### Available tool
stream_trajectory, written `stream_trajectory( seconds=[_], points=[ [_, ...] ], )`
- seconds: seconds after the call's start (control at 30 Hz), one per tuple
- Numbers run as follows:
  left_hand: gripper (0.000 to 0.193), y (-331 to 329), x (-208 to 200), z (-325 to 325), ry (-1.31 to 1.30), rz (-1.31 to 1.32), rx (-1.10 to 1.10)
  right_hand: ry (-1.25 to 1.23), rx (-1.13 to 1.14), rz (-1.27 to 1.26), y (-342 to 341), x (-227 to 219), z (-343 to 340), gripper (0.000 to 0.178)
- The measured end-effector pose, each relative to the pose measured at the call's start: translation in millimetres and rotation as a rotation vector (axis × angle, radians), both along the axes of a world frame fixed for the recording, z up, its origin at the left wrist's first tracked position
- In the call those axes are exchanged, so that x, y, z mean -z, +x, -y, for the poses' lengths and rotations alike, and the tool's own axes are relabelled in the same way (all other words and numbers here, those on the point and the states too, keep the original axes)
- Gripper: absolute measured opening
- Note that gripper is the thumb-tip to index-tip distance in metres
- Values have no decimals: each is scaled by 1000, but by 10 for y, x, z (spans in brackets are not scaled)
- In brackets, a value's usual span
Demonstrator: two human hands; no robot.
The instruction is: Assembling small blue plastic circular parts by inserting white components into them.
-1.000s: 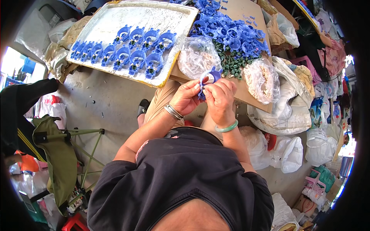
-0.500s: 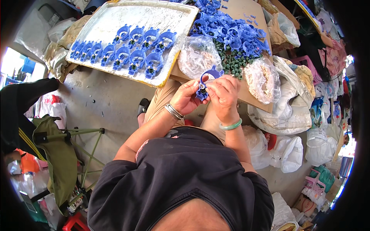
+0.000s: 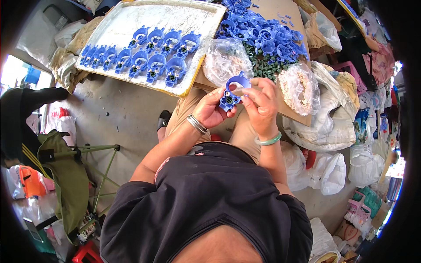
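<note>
My left hand (image 3: 208, 112) is closed on a blue plastic figure-shaped part (image 3: 227, 104), gripping its lower body between thumb and fingers. The part has a wide open ring at the top and a dark green piece with small pale details set in its body. My right hand (image 3: 263, 111) is beside the ring, thumb and fingertips pinched near its right side; whatever is between them is too small to make out. A white tray (image 3: 114, 26) at the far left carries similar blue parts (image 3: 155, 68) in two rows.
On the brown board (image 3: 280, 8) lies a heap of blue parts (image 3: 265, 39), with small dark green pieces (image 3: 263, 68) below it. Clear bags of small pale pieces (image 3: 228, 63) flank these. White sacks (image 3: 324, 118) stand to the right, and a folding stool (image 3: 66, 184) at left.
My right hand has drawn back slightly to the right from the blue part's body. The part has tilted a little in my left hand, showing more of its ring and front.
</note>
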State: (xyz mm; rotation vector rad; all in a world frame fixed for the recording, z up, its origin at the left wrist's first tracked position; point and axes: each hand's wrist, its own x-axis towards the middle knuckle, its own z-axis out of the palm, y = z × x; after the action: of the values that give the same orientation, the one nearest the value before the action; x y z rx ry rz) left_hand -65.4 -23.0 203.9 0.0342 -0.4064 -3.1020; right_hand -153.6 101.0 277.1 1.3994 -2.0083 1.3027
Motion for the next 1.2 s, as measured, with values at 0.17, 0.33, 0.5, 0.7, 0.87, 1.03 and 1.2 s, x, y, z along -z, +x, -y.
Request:
stream_trajectory(
  seconds=[0.17, 0.33, 0.5, 0.7, 0.87, 1.03, 1.2],
  points=[
    [32, -23, -7, -51, -16, -15, 16, 133, -69, -107, 53, 63, 16, 18],
    [31, 14, 0, -67, -25, 3, -51, 204, -13, -143, 91, 39, 6, 15],
    [33, 1, 48, -82, 7, -76, -88, 201, -36, 75, 133, 38, 15, 10],
    [34, -5, 66, -74, 7, -145, -96, 224, -54, 26, 165, 14, 18, 8],
    [36, -7, 96, -54, 4, -140, -98, 269, -37, -103, 190, 8, 30, 9],
    [37, -16, 49, -69, -11, -141, -119, 179, -83, -7, 175, 5, 8, 10],
    [38, -2, 49, -10, -5, -149, -117, 163, -110, 19, 212, -38, 31, 13]
  ],
)
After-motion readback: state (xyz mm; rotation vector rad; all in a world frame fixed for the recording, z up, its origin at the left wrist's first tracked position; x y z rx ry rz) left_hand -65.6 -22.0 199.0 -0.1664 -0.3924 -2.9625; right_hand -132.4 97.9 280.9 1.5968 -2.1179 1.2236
